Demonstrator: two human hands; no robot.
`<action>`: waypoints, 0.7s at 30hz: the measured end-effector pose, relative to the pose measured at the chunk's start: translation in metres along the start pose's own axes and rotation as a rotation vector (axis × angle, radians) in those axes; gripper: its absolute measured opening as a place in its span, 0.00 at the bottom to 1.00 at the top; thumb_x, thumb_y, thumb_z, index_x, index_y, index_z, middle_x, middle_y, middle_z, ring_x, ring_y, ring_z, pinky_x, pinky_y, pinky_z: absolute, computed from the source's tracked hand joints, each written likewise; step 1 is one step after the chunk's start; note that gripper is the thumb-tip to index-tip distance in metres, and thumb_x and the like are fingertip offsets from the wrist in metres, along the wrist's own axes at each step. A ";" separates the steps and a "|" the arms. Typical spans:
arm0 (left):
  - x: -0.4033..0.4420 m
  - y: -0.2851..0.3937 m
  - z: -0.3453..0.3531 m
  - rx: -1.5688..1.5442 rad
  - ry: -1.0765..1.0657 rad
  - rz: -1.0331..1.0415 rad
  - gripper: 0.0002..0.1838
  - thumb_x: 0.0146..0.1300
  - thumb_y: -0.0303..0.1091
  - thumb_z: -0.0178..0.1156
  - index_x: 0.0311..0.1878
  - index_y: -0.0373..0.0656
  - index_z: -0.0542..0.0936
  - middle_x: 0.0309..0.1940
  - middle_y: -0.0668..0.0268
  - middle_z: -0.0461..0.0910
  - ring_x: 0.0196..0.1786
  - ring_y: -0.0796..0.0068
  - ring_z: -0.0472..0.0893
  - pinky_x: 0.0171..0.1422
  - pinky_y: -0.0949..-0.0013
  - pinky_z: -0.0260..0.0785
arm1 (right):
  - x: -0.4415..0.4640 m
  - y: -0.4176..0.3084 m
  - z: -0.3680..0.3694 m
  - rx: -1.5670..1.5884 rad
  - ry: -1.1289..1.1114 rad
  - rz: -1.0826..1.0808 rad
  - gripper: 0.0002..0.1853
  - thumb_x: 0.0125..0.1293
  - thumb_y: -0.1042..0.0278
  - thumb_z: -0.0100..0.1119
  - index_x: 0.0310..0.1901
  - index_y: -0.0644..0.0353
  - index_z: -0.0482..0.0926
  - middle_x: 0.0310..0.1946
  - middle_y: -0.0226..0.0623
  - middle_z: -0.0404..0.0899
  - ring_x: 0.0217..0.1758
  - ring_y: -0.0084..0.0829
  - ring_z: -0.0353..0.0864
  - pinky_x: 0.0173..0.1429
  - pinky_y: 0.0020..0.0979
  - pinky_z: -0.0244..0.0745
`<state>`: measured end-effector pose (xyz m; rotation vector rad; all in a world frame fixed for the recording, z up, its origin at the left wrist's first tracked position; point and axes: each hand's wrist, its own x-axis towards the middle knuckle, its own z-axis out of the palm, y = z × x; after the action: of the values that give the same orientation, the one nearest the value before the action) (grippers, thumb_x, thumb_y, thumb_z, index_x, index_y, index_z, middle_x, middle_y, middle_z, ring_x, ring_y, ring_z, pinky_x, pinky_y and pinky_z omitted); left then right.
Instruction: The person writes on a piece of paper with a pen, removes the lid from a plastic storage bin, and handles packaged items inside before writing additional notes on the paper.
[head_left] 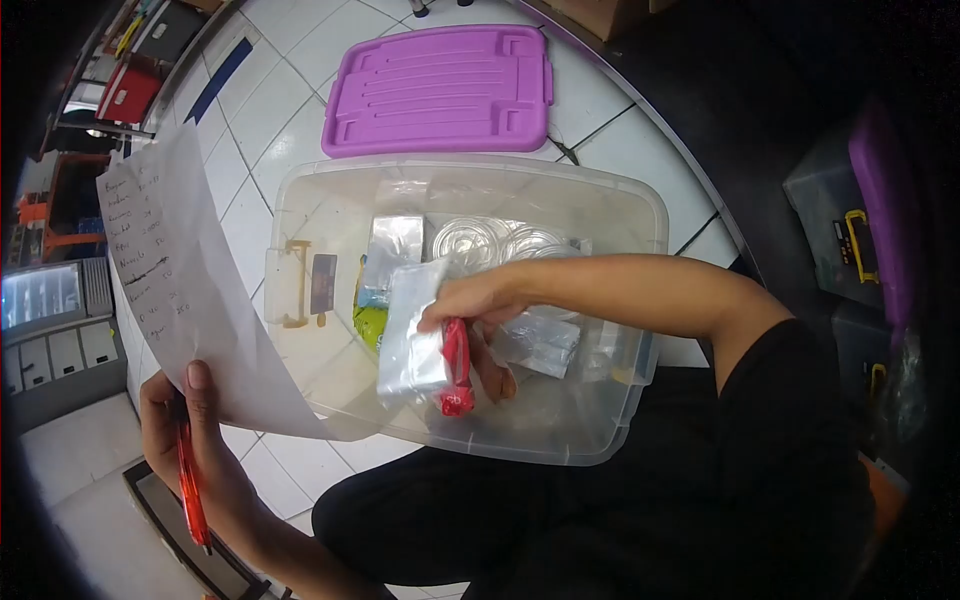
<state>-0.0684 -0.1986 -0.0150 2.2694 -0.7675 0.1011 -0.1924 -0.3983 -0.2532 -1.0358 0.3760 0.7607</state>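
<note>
My right hand's [483, 297] fingers [447, 303] grip a silver packet [410, 345] jutting left past them over the tub [570, 450], red packet [456, 385] alongside; my left hand [200, 425] pinches paper [200, 270] and pen [191, 480].

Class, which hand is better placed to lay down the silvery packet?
Probably the right hand: it grips the silvery packet over or in the clear bin; the left hand holds paper and pen.

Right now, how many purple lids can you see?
2. One purple lid lies on the floor tiles, just beyond the clear plastic bin. The second purple lid is on a storage box at far right. Others may hide in the dark edges.
</note>
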 end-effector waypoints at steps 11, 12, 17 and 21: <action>0.005 -0.002 0.001 -0.081 -0.104 -0.037 0.12 0.69 0.39 0.64 0.41 0.37 0.81 0.33 0.71 0.78 0.39 0.83 0.73 0.52 0.79 0.59 | -0.098 -0.092 -0.029 -1.604 0.523 -0.006 0.16 0.64 0.62 0.59 0.44 0.67 0.81 0.34 0.56 0.83 0.39 0.53 0.85 0.45 0.48 0.78; 0.005 0.000 0.001 -0.032 -0.093 -0.029 0.13 0.68 0.41 0.65 0.41 0.38 0.81 0.31 0.71 0.79 0.38 0.83 0.73 0.51 0.78 0.61 | -0.100 -0.091 -0.033 -1.591 0.416 0.113 0.17 0.64 0.60 0.60 0.44 0.68 0.81 0.34 0.56 0.83 0.39 0.53 0.85 0.45 0.48 0.78; 0.007 -0.001 0.001 -0.050 -0.125 -0.006 0.17 0.66 0.47 0.67 0.40 0.40 0.81 0.28 0.66 0.80 0.32 0.79 0.77 0.42 0.74 0.67 | -0.105 -0.085 -0.027 -1.619 0.408 0.310 0.23 0.65 0.53 0.63 0.47 0.69 0.82 0.34 0.55 0.84 0.39 0.54 0.84 0.47 0.47 0.78; 0.007 0.000 0.000 -0.097 -0.139 0.010 0.19 0.67 0.50 0.66 0.40 0.40 0.82 0.28 0.66 0.80 0.32 0.79 0.78 0.42 0.75 0.68 | -0.110 -0.138 0.005 -1.251 0.644 -0.421 0.30 0.68 0.43 0.58 0.55 0.66 0.78 0.44 0.50 0.85 0.48 0.43 0.85 0.54 0.43 0.78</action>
<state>-0.0625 -0.2021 -0.0132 2.1973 -0.8382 -0.0883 -0.1693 -0.4763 -0.0962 -2.4676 0.1735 0.1827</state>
